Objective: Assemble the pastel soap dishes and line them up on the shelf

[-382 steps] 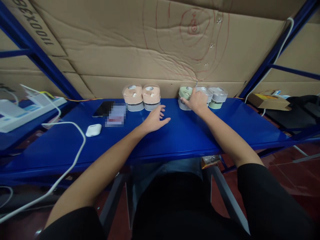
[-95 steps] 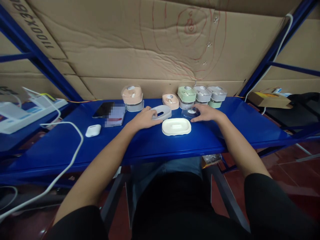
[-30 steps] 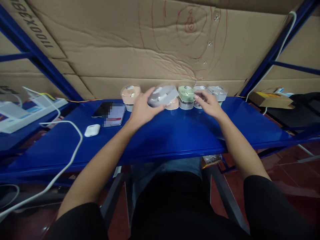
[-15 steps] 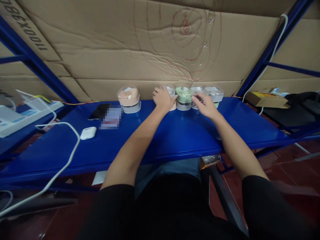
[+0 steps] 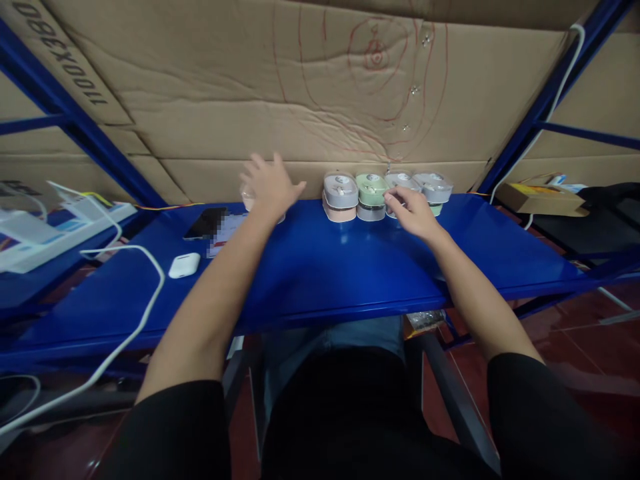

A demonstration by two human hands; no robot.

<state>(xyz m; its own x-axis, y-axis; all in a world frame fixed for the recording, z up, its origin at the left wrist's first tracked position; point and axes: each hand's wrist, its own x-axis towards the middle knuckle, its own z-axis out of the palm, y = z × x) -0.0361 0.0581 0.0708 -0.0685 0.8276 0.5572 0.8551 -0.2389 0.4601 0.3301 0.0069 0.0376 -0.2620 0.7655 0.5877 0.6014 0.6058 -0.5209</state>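
Note:
Small oval plastic boxes with clear lids stand stacked in pairs along the back of a blue table [image 5: 330,280]. My left hand [image 5: 270,187], slightly blurred, has its fingers spread in front of the leftmost peach box [image 5: 249,201], hiding most of that stack. Further right come a grey box [image 5: 341,193] on a peach box [image 5: 341,214], then a green box [image 5: 371,192] on a grey one. My right hand [image 5: 414,212], fingers loosely bent, covers part of another grey box [image 5: 399,180]. Whether it touches the boxes I cannot tell. At the right end, a grey box [image 5: 434,188] tops a green one.
A dark phone [image 5: 205,223], a partly pixelated phone [image 5: 227,230] and a white earbud case [image 5: 185,265] lie on the left. A white cable [image 5: 150,293] crosses the front left edge. Cardboard [image 5: 200,133] backs the table, and blue posts flank it.
My left hand set the grey box onto the peach box beside the green stack, let go, and moved left to the leftmost stack. My right hand stays by the right stacks.

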